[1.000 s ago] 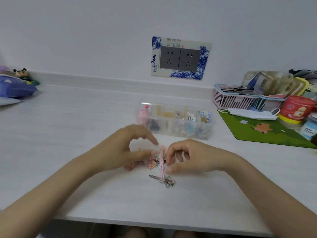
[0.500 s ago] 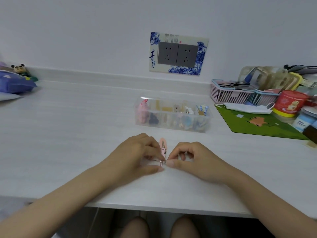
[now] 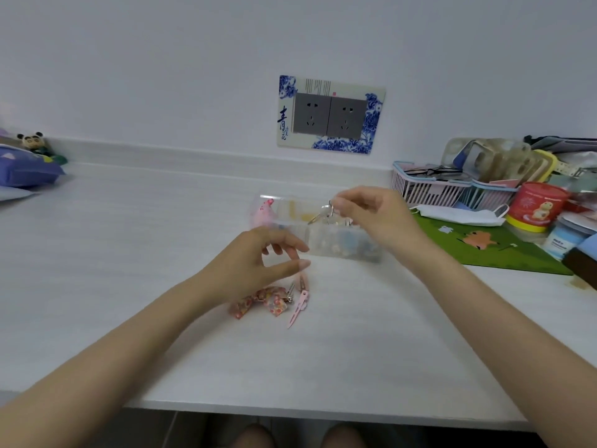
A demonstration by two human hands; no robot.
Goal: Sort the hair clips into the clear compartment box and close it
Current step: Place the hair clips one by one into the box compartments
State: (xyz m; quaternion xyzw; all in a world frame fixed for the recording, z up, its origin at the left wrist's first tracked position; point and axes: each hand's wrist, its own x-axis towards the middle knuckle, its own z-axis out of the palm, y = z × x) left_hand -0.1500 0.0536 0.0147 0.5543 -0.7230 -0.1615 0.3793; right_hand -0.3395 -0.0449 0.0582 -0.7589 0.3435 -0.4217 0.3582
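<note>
The clear compartment box (image 3: 290,206) stands open at mid-table, with small clips in its cells and a pink clip at its left end. My right hand (image 3: 371,215) hovers over the box's back row, pinching a silver metal hair clip (image 3: 319,215) that hangs from its fingertips. My left hand (image 3: 258,260) is in front of the box's left half, fingers curled and apart, holding nothing. On the table below it lie a pink clip (image 3: 300,300) and a floral fabric bow clip (image 3: 261,302).
A green mat (image 3: 484,247) with a face mask (image 3: 458,215) lies to the right, beside pink baskets (image 3: 433,189), a red tin (image 3: 539,205) and jars. A purple pouch (image 3: 26,169) sits far left. The table's front edge is near my arms.
My right hand lifted the silver clip from the pile and carried it up over the box. My left hand let go and rose off the remaining clips.
</note>
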